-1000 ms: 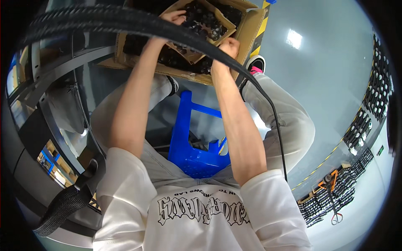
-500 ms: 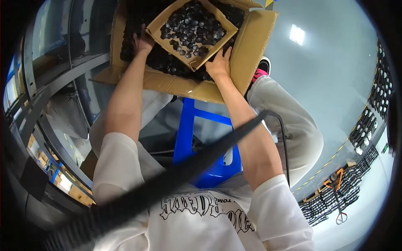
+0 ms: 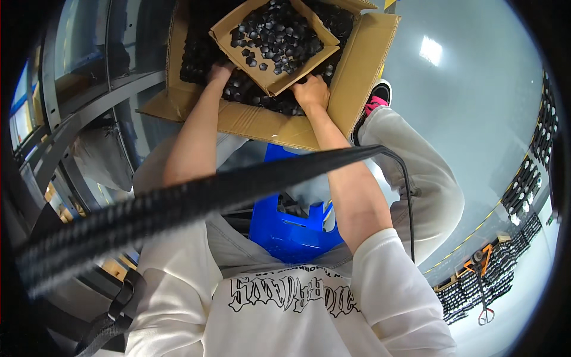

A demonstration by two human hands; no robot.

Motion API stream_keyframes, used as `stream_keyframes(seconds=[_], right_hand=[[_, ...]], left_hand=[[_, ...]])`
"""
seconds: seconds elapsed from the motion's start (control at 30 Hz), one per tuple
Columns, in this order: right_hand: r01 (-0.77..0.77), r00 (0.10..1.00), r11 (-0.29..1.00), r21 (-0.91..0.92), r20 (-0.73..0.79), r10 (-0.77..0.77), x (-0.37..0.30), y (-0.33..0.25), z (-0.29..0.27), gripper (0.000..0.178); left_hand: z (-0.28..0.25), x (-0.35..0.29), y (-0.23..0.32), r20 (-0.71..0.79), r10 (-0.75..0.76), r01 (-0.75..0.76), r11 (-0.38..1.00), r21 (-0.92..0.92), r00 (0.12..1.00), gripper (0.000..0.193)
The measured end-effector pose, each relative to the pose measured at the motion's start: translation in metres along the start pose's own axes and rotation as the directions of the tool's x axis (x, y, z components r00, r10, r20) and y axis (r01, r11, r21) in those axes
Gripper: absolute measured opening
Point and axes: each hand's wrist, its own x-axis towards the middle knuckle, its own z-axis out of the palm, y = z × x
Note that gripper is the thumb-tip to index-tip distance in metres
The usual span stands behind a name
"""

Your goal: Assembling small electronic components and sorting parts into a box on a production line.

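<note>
A shallow cardboard tray (image 3: 233, 59) holding many small black pentagonal pieces (image 3: 276, 35) sits inside a large open cardboard box (image 3: 357, 71). More such black pieces lie in the box under and around the tray. My right hand (image 3: 311, 94) is closed at the tray's near right edge, its fingertips partly hidden there. Against the tray's left side, my left hand (image 3: 220, 74) reaches down among the loose pieces, and its fingers are mostly out of sight.
A blue plastic stool (image 3: 291, 235) stands between my legs. Across my forearms hangs a blurred black strap (image 3: 226, 193). Metal framework (image 3: 77, 125) rises at the left. At the far right are rows of black parts (image 3: 523, 184) and an orange-handled tool (image 3: 482, 262).
My left hand has moved inward and down beside the tray. My right hand's fingers have drawn in at the tray edge. The black strap has swung upward across my arms.
</note>
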Motion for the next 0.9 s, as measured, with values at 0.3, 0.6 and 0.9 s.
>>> stream_keyframes(seconds=[0.3,0.6,0.9], right_hand=[[-0.470,0.867,0.171,0.866,0.416,0.273,-0.042,-0.030,-0.040,0.013],[0.058,0.992,0.449,0.892,0.000,-0.128,0.004,-0.094,-0.055,0.043],[0.316,0.937,0.800,0.510,-0.302,-0.177,-0.009,-0.075,-0.077,0.031]], left_hand=[[-0.065,-0.054,0.005,0.278,-0.161,0.317,0.322,-0.892,0.947,0.028],[-0.027,-0.105,0.142,-0.022,0.383,-0.339,0.788,-0.514,0.924,0.044],[-0.053,-0.071,0.112,-0.213,0.634,-0.656,0.754,-0.044,0.743,0.027]])
